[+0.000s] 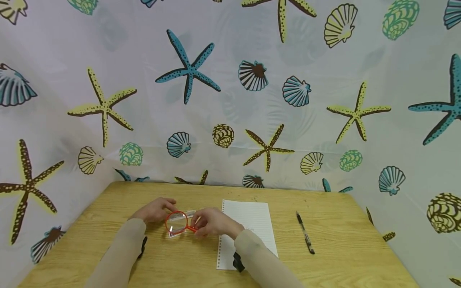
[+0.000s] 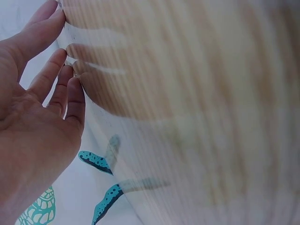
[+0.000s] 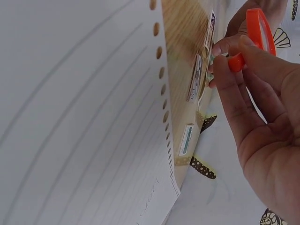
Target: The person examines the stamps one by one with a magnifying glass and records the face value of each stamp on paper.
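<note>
My right hand [image 1: 215,221] pinches the short handle of a red-orange magnifying glass [image 1: 177,222] between thumb and fingers. Its round lens is held over small printed paper slips [image 1: 173,234] on the wooden table. In the right wrist view the magnifying glass [image 3: 255,33] is edge-on, and several stamp-like slips [image 3: 194,77] lie beyond the fingertips. Just left of the lens, my left hand [image 1: 155,210] has its fingertips down at the table, fingers loosely bent. In the left wrist view that hand [image 2: 42,98] touches the tabletop; no held object is visible there.
A lined, hole-punched sheet [image 1: 246,212] with faint handwriting lies partly under my right forearm. To its right is a black pen [image 1: 305,233]. The wooden table [image 1: 335,240] is bordered by a white curtain [image 1: 223,108] printed with shells and starfish.
</note>
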`<state>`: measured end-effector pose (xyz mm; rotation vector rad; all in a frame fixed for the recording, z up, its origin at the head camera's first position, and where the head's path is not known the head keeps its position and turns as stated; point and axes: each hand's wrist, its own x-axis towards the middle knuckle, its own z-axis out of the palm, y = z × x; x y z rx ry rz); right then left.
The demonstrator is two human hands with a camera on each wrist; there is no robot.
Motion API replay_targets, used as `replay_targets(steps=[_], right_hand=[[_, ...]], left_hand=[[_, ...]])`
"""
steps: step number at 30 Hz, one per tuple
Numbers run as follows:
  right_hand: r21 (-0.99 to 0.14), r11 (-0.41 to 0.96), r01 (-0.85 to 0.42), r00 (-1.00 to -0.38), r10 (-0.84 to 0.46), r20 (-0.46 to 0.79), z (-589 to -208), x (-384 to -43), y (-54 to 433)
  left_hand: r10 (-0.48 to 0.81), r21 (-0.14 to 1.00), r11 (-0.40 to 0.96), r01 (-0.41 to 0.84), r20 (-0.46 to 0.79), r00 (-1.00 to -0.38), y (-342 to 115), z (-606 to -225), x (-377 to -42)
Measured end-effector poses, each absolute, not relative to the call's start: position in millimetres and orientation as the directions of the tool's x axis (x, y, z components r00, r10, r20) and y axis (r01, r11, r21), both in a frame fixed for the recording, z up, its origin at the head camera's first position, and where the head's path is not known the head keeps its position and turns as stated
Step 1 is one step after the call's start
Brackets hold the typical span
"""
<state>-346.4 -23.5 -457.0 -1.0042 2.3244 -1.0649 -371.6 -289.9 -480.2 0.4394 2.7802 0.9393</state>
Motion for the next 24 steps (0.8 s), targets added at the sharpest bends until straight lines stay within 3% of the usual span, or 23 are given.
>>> replay_targets(steps=[24], right_hand=[[-0.775,0.433,-0.461,-0.671,-0.742,-0.015,-450.6,-346.8,5.4]], left_hand=[[0.360,0.661,0.714,0.232,-0.063,-0.931,-290.5,-476.9,-366.0]])
